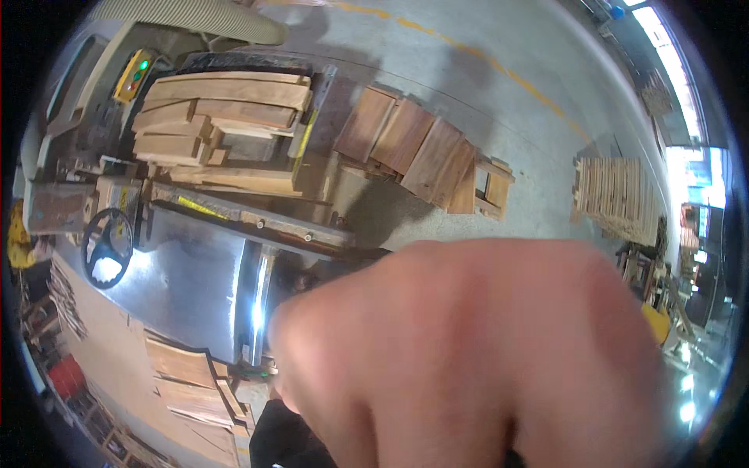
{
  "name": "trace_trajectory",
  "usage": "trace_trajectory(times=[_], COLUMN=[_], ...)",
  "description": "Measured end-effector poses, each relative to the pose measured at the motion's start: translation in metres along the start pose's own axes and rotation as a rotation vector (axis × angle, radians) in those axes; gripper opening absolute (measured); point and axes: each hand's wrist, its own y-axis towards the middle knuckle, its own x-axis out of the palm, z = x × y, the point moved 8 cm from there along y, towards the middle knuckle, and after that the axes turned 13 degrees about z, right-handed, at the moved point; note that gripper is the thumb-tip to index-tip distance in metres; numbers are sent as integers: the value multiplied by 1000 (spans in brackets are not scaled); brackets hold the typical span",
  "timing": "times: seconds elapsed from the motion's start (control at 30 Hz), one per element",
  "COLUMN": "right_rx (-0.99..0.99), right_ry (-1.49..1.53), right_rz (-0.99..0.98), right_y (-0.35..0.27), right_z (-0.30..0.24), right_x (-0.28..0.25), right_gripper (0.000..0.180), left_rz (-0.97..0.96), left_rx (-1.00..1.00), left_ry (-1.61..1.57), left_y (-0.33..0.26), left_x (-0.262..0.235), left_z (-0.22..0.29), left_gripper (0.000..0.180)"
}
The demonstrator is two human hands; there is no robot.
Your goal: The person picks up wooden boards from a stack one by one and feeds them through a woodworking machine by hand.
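A large blurred hand, which looks like my right hand (476, 335), fills the lower middle and right, very close up. Its knuckles are bent and its fingers fold down towards the lower edge. The fingertips are hidden, so anything inside them cannot be made out. No left hand can be told apart. Behind the hand, to the left, stands a woodworking machine with a shiny metal table (187, 273) and a black handwheel (108, 248). Several light wooden boards (226, 92) lie piled on the machine's top; the hand is apart from them.
Flat brown wooden panels (402, 134) lie in an overlapping row beyond the machine. A stack of slats (616, 195) stands at right. More boards (183, 363) lie at lower left. A yellow control box (133, 76) and a ribbed hose (195, 19) are at upper left.
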Motion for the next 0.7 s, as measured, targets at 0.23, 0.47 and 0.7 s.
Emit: trace_trajectory(times=[0.23,0.47,0.7], right_rx=[-69,-101,17], right_ry=[-25,24,330], right_rz=[19,22,-31], right_y=[-9,-12,9], right_z=[-23,-31,27], right_x=[-13,-9,-7], right_gripper=[15,17,20], left_rz=[-465,-890,-790], left_rx=[176,425,471], left_ry=[-151,-268,-27], left_y=[60,98,54], left_x=[58,109,111], left_z=[1,25,92], left_gripper=[18,6,7])
